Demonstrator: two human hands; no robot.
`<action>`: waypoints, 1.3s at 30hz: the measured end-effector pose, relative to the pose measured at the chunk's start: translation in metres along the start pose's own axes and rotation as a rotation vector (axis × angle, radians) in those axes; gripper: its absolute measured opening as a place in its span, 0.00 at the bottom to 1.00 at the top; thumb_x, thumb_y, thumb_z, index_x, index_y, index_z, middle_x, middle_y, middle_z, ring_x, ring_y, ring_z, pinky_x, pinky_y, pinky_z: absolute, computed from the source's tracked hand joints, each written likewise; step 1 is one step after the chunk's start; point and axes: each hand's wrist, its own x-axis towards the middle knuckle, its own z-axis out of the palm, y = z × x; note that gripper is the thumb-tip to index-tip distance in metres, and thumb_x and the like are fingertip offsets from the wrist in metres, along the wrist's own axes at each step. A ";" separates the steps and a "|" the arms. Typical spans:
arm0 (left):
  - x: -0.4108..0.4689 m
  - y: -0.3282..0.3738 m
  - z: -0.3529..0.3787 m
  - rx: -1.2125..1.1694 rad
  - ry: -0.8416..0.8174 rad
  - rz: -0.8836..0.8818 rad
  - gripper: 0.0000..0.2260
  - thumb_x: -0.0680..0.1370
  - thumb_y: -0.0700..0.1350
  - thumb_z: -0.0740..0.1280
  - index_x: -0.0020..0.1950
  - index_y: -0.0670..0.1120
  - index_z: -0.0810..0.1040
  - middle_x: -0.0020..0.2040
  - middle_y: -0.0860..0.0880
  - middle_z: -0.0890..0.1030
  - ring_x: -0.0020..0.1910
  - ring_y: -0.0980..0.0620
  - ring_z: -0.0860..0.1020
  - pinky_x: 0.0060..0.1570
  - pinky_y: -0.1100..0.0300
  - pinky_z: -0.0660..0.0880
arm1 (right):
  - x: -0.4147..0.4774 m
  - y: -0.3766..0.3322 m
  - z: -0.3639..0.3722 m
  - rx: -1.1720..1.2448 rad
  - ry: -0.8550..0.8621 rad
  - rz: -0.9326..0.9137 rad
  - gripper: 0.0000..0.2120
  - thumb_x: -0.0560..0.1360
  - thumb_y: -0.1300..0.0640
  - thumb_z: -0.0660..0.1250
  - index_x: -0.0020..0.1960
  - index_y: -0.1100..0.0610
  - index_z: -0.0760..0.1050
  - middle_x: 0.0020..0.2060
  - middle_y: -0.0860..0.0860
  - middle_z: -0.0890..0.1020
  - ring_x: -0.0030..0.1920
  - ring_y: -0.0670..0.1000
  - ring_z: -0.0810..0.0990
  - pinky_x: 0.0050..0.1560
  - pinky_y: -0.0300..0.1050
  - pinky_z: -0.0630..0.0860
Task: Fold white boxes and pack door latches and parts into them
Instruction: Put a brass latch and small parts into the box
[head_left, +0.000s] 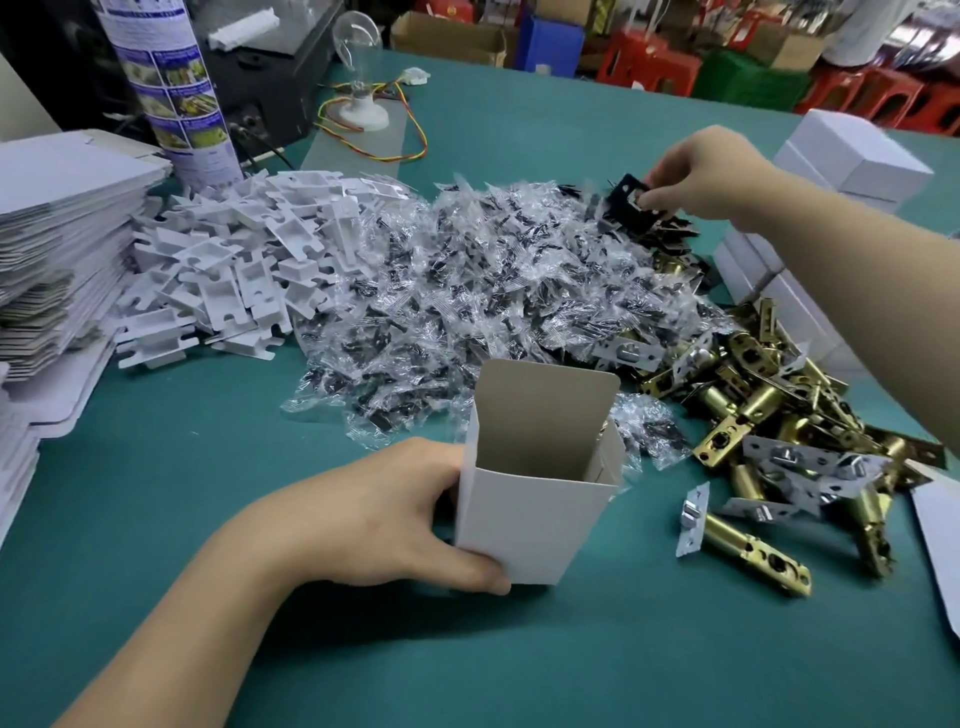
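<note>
Head, left hand (374, 514): I'm gripping the open box (535, 525).
Right hand (701, 171): pinching a black plate (631, 205).
Next: packing step, carrying it over and dropping it in.

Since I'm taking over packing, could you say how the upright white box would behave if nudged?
Likely tips easily: the white box stands tall, narrow and apparently empty, steadied by the left hand. Its thin card walls probably flex when squeezed.
</note>
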 end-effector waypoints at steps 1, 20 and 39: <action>0.000 0.000 0.000 -0.007 -0.002 -0.002 0.14 0.74 0.44 0.79 0.51 0.61 0.79 0.44 0.65 0.81 0.42 0.67 0.77 0.40 0.75 0.69 | -0.006 -0.005 -0.007 0.024 -0.011 -0.007 0.10 0.77 0.55 0.75 0.55 0.59 0.84 0.47 0.54 0.85 0.45 0.54 0.81 0.51 0.48 0.77; 0.000 -0.010 0.000 -0.057 0.009 -0.042 0.18 0.74 0.48 0.79 0.61 0.60 0.79 0.54 0.63 0.84 0.50 0.65 0.82 0.47 0.72 0.75 | -0.193 -0.106 -0.043 1.124 -0.339 -0.295 0.07 0.75 0.55 0.71 0.52 0.54 0.76 0.40 0.50 0.86 0.38 0.49 0.84 0.33 0.38 0.77; 0.000 -0.012 -0.001 -0.028 0.019 -0.021 0.18 0.74 0.50 0.79 0.58 0.65 0.78 0.55 0.63 0.84 0.52 0.63 0.82 0.46 0.73 0.73 | -0.236 -0.125 -0.053 0.135 -0.217 -0.582 0.18 0.75 0.59 0.75 0.57 0.39 0.81 0.42 0.41 0.81 0.46 0.40 0.81 0.45 0.35 0.76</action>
